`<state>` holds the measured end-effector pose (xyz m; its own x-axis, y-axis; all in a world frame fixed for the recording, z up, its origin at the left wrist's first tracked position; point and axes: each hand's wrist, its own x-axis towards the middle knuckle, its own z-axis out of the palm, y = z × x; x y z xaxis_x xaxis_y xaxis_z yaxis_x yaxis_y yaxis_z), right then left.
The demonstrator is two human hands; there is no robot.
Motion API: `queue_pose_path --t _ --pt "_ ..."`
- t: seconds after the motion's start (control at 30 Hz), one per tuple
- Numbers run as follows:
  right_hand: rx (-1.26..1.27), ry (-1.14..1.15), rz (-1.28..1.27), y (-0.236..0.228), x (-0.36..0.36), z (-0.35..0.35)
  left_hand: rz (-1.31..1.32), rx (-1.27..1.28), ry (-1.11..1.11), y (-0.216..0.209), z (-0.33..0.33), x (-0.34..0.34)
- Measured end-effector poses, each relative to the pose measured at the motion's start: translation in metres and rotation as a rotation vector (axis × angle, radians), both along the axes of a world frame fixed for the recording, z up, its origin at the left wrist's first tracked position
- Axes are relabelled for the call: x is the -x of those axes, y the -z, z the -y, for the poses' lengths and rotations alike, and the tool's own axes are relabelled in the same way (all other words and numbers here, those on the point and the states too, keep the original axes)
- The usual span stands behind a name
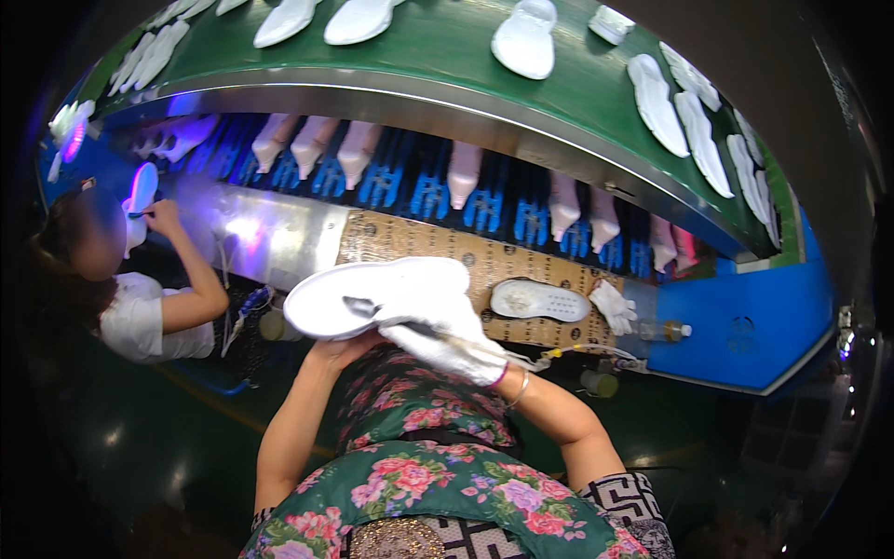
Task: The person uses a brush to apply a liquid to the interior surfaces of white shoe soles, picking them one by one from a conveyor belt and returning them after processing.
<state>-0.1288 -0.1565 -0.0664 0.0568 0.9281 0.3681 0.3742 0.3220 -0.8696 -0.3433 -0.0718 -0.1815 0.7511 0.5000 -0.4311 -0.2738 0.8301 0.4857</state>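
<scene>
In front of my waist I hold up a white shoe sole (326,296) lengthwise, its rounded end toward the left. My bare left hand (350,348) is closed on its lower edge, with the fingers partly hidden beneath. My right hand (438,328), in a white knit glove, lies closed against the sole's right half. Glove and sole are nearly the same white, so the line between them is hard to see. A small dark patch shows on the sole by the gloved fingers; I cannot make out what it is.
Cardboard (428,244) covers the bench, with another sole (538,301), a loose white glove (615,306) and a clear bottle (663,331). Behind, pink shoe lasts (463,175) hang on a blue rack below a green conveyor (428,47) carrying white soles. A co-worker (154,312) sits at left.
</scene>
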Motion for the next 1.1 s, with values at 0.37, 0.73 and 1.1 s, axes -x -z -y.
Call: queue_pose_path --t 0.37,0.73,1.1 --pt "-0.183 0.054 -0.079 -0.016 0.006 0.022 0.451 0.02 -0.231 -0.044 0.027 -0.016" --pt "-0.153 0.128 -0.017 -0.041 -0.005 0.019 0.551 0.134 -0.344 -0.052 0.048 -0.052" --pt "-0.302 0.279 0.241 -0.054 -0.006 0.005 0.199 0.093 -0.273 -0.056 0.066 -0.075"
